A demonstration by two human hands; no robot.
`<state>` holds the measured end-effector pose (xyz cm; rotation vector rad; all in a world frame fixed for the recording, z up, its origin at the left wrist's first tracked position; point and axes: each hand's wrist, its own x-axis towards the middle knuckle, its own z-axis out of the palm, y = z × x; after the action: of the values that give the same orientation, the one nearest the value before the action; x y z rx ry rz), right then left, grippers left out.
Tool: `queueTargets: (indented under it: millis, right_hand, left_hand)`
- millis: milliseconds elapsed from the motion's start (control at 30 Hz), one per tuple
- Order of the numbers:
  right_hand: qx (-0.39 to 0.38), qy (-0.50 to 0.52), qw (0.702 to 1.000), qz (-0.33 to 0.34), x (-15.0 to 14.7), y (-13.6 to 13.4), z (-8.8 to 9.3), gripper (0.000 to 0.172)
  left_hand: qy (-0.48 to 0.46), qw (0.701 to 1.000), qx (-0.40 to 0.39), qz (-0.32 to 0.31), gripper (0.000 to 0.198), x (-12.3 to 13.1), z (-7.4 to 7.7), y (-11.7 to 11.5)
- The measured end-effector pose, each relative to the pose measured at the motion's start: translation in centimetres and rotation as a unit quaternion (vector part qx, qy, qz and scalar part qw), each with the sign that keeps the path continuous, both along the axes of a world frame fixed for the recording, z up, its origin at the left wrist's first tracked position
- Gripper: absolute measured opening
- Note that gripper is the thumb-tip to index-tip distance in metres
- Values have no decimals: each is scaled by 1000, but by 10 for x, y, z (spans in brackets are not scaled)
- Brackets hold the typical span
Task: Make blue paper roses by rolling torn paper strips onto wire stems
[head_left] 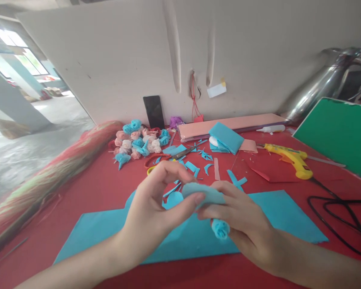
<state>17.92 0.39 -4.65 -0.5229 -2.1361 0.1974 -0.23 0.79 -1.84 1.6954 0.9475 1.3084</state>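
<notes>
Both my hands meet over a large blue paper sheet [180, 237] on the red table [93, 188]. My right hand [243, 224] is closed round a small blue paper flower [220, 229], a rolled bud that points toward me. My left hand [156, 208] pinches the loose blue paper strip [198, 192] of that flower between thumb and fingers, just above the bud. The rest of the strip is hidden between my fingers.
A pile of finished blue and pink paper flowers [136, 142] lies at the back left. Scissors [180, 153] and blue scraps sit behind my hands. A yellow glue gun [291, 158] with black cable [339, 216] is right. Folded blue paper [227, 138], pink sheets [228, 124], a green board [337, 134] and a phone [153, 111] stand at the back.
</notes>
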Motion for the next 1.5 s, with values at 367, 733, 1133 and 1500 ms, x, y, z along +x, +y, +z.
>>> queueTargets:
  millis: [367, 733, 1133, 1500]
  right_hand:
    - [-409, 128, 899, 93, -7, -4, 3, 30]
    - [-500, 129, 839, 172, -6, 1, 4, 34]
    - [-322, 139, 934, 64, -3, -4, -2, 20]
    - [-111, 116, 986, -52, -8, -8, -3, 24]
  left_hand:
    - [153, 976, 157, -2, 22, -5, -5, 13]
    - [-14, 966, -170, -194, 10, -2, -4, 5]
    - [-142, 943, -238, -183, 7, 7, -11, 3]
    - [-28, 994, -64, -85, 13, 9, -15, 0]
